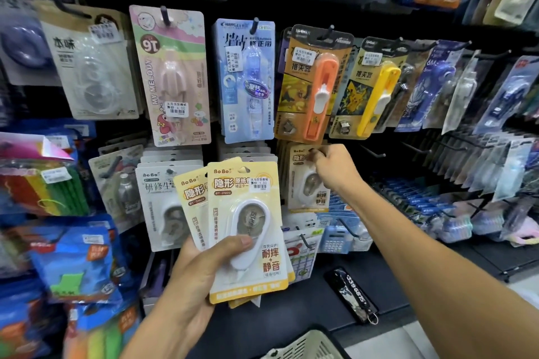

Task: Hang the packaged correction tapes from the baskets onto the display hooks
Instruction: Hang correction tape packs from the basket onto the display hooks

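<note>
My left hand (201, 268) grips a fanned stack of yellow-carded correction tape packs (248, 213), thumb pressed on the white blister of the front one. Up and to the right, my right hand (332, 166) pinches the top of another yellow correction tape pack (306, 183) at a display hook in the lower row; the hook's tip is hidden behind my fingers. A pale basket (309, 347) shows its rim at the bottom edge.
Hooks above carry a pink My Melody pack (172, 76), a blue correction tape pack (248, 81) and an orange clip pusher (315, 84). White-carded tape packs (163, 207) hang left of my stack. Bare black hooks (376, 153) stick out right of my right hand. A lanyard (353, 294) lies on the dark shelf.
</note>
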Action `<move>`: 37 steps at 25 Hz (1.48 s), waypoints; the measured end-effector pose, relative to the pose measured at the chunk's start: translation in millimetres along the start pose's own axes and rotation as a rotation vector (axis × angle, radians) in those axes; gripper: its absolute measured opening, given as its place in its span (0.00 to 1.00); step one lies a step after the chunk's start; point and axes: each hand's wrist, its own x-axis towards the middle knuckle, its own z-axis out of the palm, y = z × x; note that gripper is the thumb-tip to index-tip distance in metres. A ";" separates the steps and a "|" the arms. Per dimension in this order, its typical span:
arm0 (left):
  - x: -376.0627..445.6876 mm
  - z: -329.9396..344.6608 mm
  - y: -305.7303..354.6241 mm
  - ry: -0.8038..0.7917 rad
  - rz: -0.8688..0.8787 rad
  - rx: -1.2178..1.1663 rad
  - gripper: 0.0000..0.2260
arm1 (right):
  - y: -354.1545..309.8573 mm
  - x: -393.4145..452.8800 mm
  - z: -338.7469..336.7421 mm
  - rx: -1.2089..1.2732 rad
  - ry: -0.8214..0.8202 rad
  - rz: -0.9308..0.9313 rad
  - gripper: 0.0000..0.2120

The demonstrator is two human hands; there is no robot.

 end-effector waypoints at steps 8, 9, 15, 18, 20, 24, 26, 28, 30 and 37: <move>-0.1 7.0 -2.8 0.002 0.012 0.033 0.26 | 0.6 0.3 1.4 0.006 -0.014 -0.029 0.18; -0.1 8.1 -2.5 -0.003 0.011 0.027 0.24 | -1.0 0.2 2.6 0.058 -0.041 -0.016 0.18; 0.8 5.5 -2.4 0.008 0.018 0.008 0.23 | -12.7 -2.1 8.9 0.004 0.063 0.011 0.16; -1.5 1.8 0.4 0.013 0.029 0.028 0.23 | -14.6 -9.4 14.8 -0.027 0.079 0.015 0.16; -5.9 0.0 1.8 0.018 0.029 0.033 0.21 | -19.0 -13.7 17.9 -0.061 0.101 0.019 0.14; -9.6 -3.5 4.7 0.028 0.034 0.027 0.16 | -13.2 -5.5 6.0 -0.048 0.139 0.055 0.19; -9.5 -1.8 5.2 0.023 0.034 0.026 0.16 | -6.0 -3.7 2.9 0.007 0.107 0.083 0.19; -6.4 0.9 5.5 0.025 0.031 0.021 0.16 | -7.5 -0.6 3.5 0.095 0.100 0.105 0.16; -2.6 3.0 3.9 0.019 0.031 0.027 0.17 | -11.1 2.2 5.4 0.130 0.122 0.115 0.16; 4.1 10.0 -4.0 -0.013 0.032 0.039 0.23 | -14.6 7.7 2.6 0.136 0.133 0.115 0.18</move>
